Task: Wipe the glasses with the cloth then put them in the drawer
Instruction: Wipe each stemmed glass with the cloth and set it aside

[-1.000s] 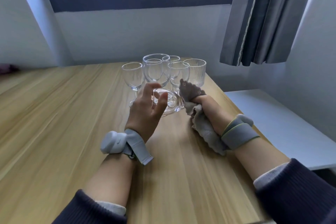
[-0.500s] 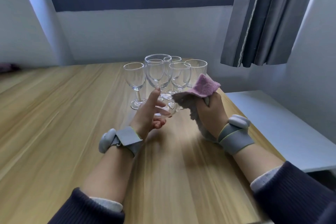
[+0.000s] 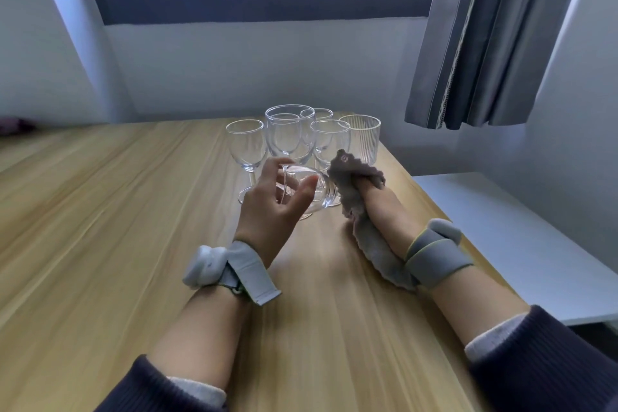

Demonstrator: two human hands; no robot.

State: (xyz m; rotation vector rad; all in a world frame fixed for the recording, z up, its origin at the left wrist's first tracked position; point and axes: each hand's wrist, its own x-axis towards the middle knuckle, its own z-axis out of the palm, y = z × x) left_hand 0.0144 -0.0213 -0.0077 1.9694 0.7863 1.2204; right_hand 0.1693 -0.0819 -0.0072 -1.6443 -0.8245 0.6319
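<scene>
No text, label, brand, number or sign can be read anywhere: none on the glasses (image 3: 290, 140), cloth (image 3: 354, 184), wristbands (image 3: 434, 257) or worktop (image 3: 100, 211).

Materials: clear glass, fuzzy cloth, matt wood.
Clear smooth glossy stemmed glasses (image 3: 290, 137); ribbed glass tumbler (image 3: 363, 139) at 1 o'clock; nappy grey-brown cloth (image 3: 354, 184); light wood-grain table (image 3: 100, 227), matt.

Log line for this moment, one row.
phase: wiping | left hand: holds glass on its side | right hand: grips cloth at glass | drawer: unseen
</scene>
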